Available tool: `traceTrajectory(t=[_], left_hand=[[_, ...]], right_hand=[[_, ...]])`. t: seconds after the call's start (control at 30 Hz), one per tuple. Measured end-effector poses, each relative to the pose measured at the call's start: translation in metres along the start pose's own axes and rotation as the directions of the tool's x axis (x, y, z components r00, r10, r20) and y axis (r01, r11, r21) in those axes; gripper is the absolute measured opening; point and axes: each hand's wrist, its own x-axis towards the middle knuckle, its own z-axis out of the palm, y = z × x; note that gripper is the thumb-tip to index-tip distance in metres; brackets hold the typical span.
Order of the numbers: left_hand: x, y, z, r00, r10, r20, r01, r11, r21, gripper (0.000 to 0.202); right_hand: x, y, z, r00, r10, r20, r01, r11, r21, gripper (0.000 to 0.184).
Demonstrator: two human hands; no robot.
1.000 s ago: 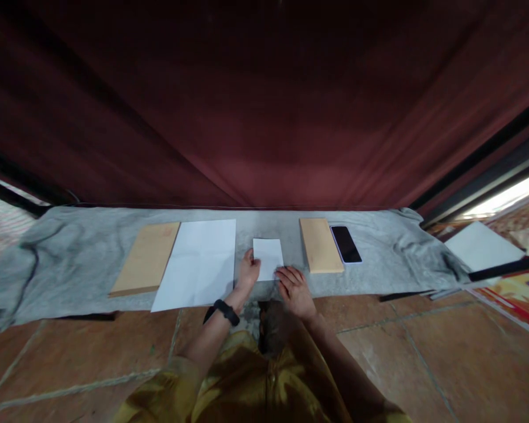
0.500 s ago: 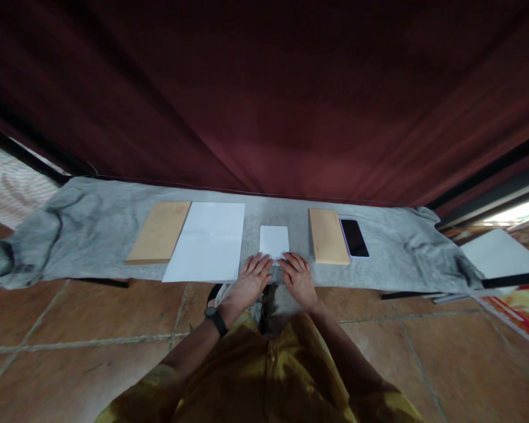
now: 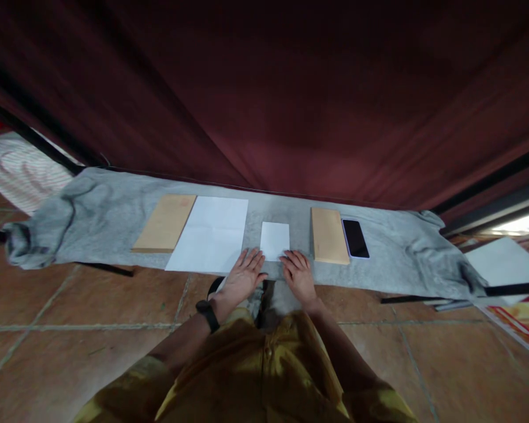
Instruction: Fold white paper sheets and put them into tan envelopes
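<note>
A small white folded paper lies flat on the grey cloth in front of me. My left hand is open, fingers stretched out beside the paper's near left corner, and nothing is held in it. At the near right corner my right hand rests open, its fingertips at the paper's edge. Left of my hands lies a large white sheet with faint creases, its right edge near my left fingers. Beyond that sits a stack of brown envelopes. To the right is a narrower brown envelope stack.
A phone with a dark screen and pale purple edge lies right of the narrow envelopes. A dark red curtain hangs behind the cloth-covered bench. Dark metal bars stand at the sides. The tiled floor lies below.
My left hand has slid left, away from the small paper's near edge. My right hand has stayed close to the near right corner. The view has tilted slightly.
</note>
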Motion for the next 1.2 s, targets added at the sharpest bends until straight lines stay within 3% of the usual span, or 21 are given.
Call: traceTrajectory(t=[0.13,0.27,0.43,0.7,1.2], left_hand=[[-0.001,0.001,-0.006,0.999,-0.028,-0.023,0.028,1.0,-0.007,0.048],[0.006,0.017,-0.006,0.998,-0.018,-0.068,0.017,1.0,-0.022,0.05],[0.018,0.039,0.009,0.999,0.045,-0.028,-0.046,0.998,-0.034,0.053],[0.031,0.046,0.017,1.0,-0.001,0.02,0.001,1.0,0.024,0.053],[0.035,0.053,0.021,1.0,-0.018,0.003,0.018,0.998,0.064,0.058]], right_hand=[[-0.002,0.003,0.003,1.0,0.003,-0.03,-0.002,1.0,0.02,0.037],[-0.002,0.003,0.004,0.999,-0.003,-0.039,0.004,0.999,0.038,0.039],[-0.001,0.002,0.002,0.999,0.002,-0.032,-0.001,1.0,0.029,0.037],[0.007,0.007,-0.003,1.0,0.01,0.016,-0.01,0.999,0.031,0.036],[0.068,0.031,0.004,1.0,-0.011,0.022,0.013,0.995,-0.101,0.035]])
